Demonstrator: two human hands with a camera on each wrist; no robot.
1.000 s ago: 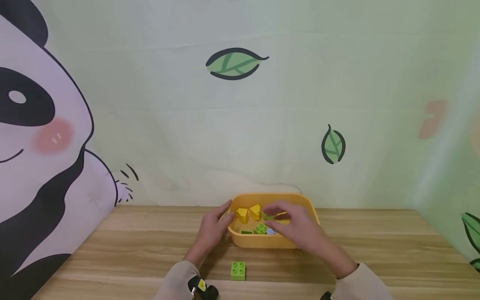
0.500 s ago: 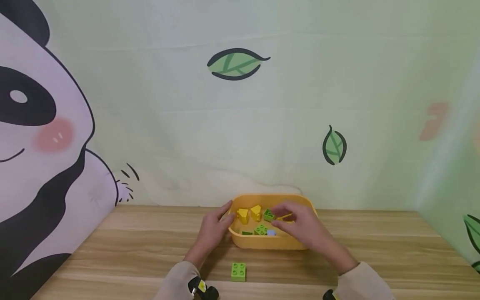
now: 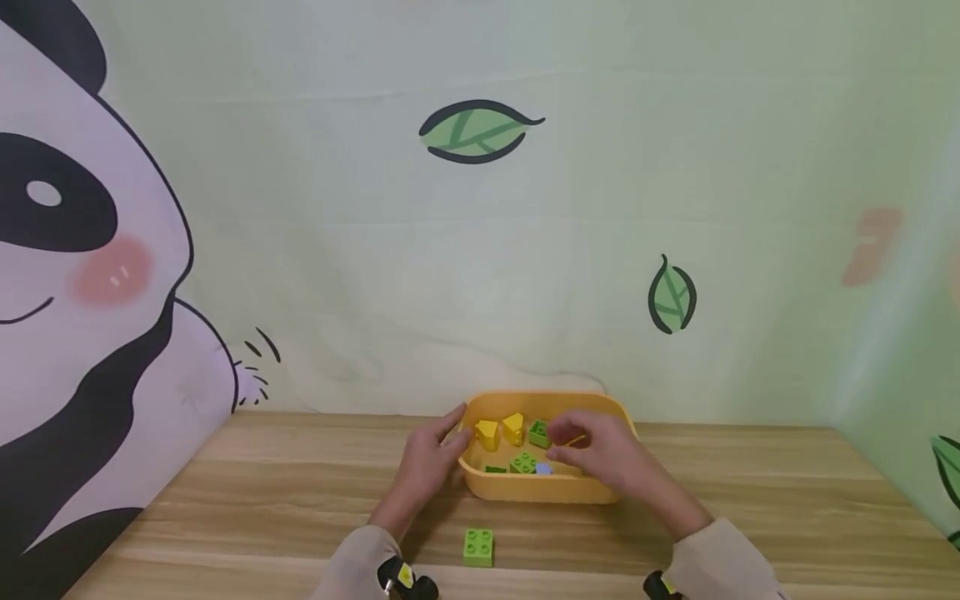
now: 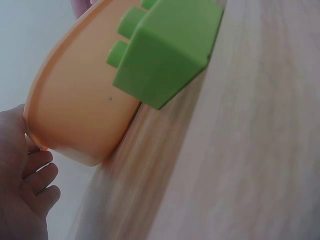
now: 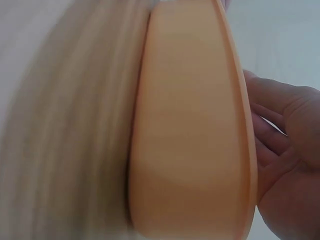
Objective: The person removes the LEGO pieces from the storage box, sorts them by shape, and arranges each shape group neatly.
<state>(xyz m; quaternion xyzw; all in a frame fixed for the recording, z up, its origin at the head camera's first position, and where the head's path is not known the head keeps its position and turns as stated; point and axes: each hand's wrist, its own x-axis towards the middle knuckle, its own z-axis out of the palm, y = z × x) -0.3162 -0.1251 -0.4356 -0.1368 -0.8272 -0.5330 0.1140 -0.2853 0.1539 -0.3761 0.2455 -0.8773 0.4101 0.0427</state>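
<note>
An orange-yellow plastic bin (image 3: 540,489) stands on the table against the backdrop. My left hand (image 3: 426,458) grips its left rim, thumb over the edge and fingers curled against the outside, as the left wrist view shows. My right hand (image 3: 603,450) reaches over the bin's front right part, thumb and fingers apart with a gap between them. Close to these fingertips lies a green toy brick (image 3: 538,433). The bin wall hides the right fingertips in the right wrist view. A lime green toy brick (image 3: 478,547) rests on the table before the bin.
Inside the bin are two yellow pieces (image 3: 487,435), a studded green brick (image 3: 522,462) and a light blue piece (image 3: 543,468). Something thin and yellow shows between the right thumb and fingers. Wood-grain table (image 3: 315,467) extends to both sides; a printed cloth backdrop (image 3: 360,250) rises behind.
My right hand has drawn a little to the right inside the bin, uncovering more of the green brick near its fingertips. The left hand stays on the rim.
</note>
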